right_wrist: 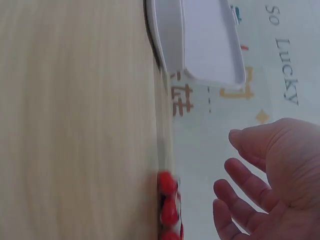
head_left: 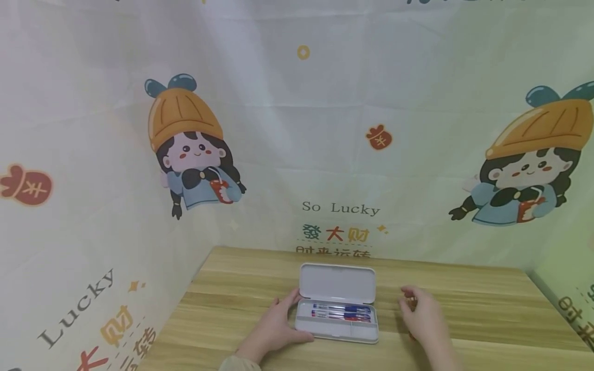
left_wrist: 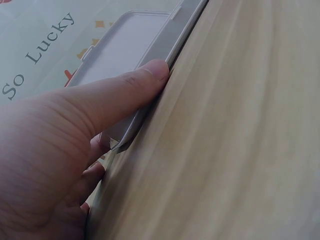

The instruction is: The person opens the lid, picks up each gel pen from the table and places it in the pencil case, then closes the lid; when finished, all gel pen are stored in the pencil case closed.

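Note:
A white pencil case (head_left: 336, 331) lies open on the wooden table (head_left: 487, 309), its lid (head_left: 337, 283) standing up at the back. Blue and red pens (head_left: 341, 312) lie inside. My left hand (head_left: 276, 324) holds the case's left end, thumb along the front edge and fingers at the hinge corner. In the left wrist view the thumb (left_wrist: 125, 90) presses on the case's side (left_wrist: 165, 45). My right hand (head_left: 419, 312) hovers just right of the case, fingers relaxed and apart (right_wrist: 270, 175), holding nothing. Small red pieces (right_wrist: 167, 200) lie on the table under it.
A printed cloth backdrop (head_left: 297, 129) with cartoon figures and "So Lucky" lettering walls in the table at the back and on both sides. Bare wood stretches to the right of my right hand and in front of the case.

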Demonstrator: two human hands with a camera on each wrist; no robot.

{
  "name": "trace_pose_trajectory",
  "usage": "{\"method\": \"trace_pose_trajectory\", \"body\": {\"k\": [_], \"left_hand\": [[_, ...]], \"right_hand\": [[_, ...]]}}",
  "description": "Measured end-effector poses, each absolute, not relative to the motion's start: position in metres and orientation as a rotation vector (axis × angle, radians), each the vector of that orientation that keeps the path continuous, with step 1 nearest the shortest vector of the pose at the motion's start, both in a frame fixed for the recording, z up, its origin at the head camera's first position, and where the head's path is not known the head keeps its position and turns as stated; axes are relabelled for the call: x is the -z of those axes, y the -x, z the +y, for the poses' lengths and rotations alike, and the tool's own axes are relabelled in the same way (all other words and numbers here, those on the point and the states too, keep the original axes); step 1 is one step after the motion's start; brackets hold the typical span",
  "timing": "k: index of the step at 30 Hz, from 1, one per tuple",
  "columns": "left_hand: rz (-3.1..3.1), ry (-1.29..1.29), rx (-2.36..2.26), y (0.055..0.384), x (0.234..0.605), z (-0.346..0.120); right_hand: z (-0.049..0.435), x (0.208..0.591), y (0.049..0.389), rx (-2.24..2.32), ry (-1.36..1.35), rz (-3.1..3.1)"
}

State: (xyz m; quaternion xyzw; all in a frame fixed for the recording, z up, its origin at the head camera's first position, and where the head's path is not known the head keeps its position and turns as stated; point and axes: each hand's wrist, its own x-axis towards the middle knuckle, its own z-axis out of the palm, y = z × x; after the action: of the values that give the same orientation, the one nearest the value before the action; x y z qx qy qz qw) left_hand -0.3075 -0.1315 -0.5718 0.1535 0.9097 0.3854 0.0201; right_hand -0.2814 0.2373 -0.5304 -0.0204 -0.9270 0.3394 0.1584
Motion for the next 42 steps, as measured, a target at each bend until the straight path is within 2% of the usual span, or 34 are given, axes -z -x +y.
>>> {"method": "trace_pose_trajectory", "body": {"k": [15,27,42], "left_hand": [[2.832,-0.493,-1.195,0.307,0.57,-0.132],[2.815,-0.477,-1.199,0.307,0.572,-0.132],[2.803,-0.457,-1.205,0.306,0.57,-0.131]], "right_hand": [[0.291,0.534,0.277,-0.887,0.274,-2.813],[0.298,0.537,0.274,-0.877,0.393,-2.944],[0.299,0.535,0.271,-0.81,0.375,-2.979]]}}
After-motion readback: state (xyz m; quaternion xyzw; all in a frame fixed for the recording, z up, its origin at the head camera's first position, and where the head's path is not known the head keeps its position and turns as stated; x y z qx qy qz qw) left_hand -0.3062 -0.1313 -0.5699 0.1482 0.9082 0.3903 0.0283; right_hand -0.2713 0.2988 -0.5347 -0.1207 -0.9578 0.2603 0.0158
